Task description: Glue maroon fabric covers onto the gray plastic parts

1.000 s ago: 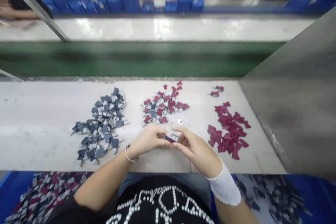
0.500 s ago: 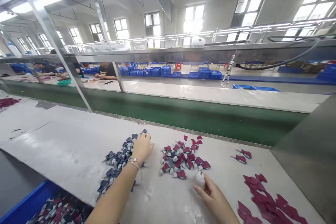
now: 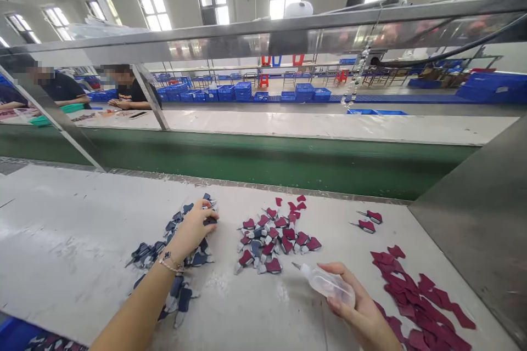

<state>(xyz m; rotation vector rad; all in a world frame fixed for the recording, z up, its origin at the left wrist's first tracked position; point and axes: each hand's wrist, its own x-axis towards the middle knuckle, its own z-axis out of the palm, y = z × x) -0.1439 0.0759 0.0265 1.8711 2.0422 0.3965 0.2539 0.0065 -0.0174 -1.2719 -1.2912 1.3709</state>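
My left hand [image 3: 190, 235] reaches over a pile of small dark blue pieces with whitish parts [image 3: 142, 255]. Its fingers curl round one dark blue piece [image 3: 210, 221] at the pile's far end. In my right hand [image 3: 364, 310] is a clear squeeze bottle [image 3: 327, 284], tilted so that its thin metal tip points up and left. Just beyond that tip lies a heap of maroon-topped pieces with whitish ends [image 3: 287, 242]. Flat maroon cut pieces [image 3: 415, 301] are spread to the right of the bottle.
Two maroon-topped pieces [image 3: 366, 226] lie apart at the right. A metal panel [image 3: 481, 230] bounds the table's right side. The blue bin [image 3: 14, 334] at lower left holds more pieces. Across the green-sided divider [image 3: 247, 156], people sit at left near a green tray [image 3: 55, 115].
The view has shifted and tilted downward. My right hand has turned the bottle from end-on to lying sideways, tip toward the maroon heap. My left hand's fingers have curled round a dark blue piece.
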